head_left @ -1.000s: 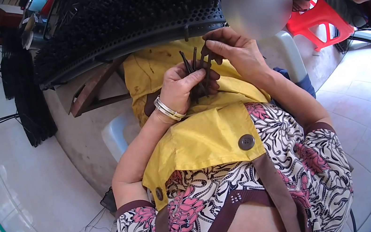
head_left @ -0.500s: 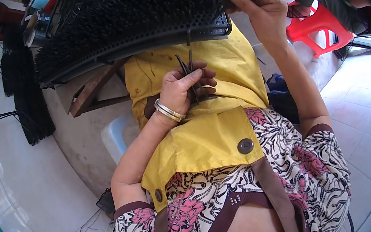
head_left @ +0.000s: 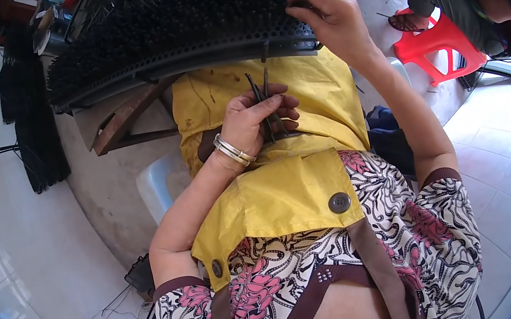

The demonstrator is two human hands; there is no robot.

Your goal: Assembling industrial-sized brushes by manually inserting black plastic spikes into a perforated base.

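Observation:
A long black perforated board [head_left: 189, 61] stands in front of me, packed with many upright thin black rods [head_left: 184, 22]. My right hand [head_left: 340, 20] is at the right end of the rods, thumb and fingers pinched together among the rod tips. Whatever lies between those fingertips is hidden against the black. Above the lap of my yellow apron [head_left: 320, 108], my left hand [head_left: 251, 116] is closed round a few thin dark sticks [head_left: 256, 91]. Their upper ends point up toward the board's near edge.
A brown angled support [head_left: 126, 122] is under the board. Black bundles with hooked wires [head_left: 42, 150] hang at the left. On the right, another person's leg [head_left: 442, 2] is beside a red plastic stool [head_left: 429, 50]. A pale blue seat [head_left: 158, 186] shows at my left side.
My right hand has moved left from beyond the board's right end to over the rods there. My left hand stays nearly still with the sticks.

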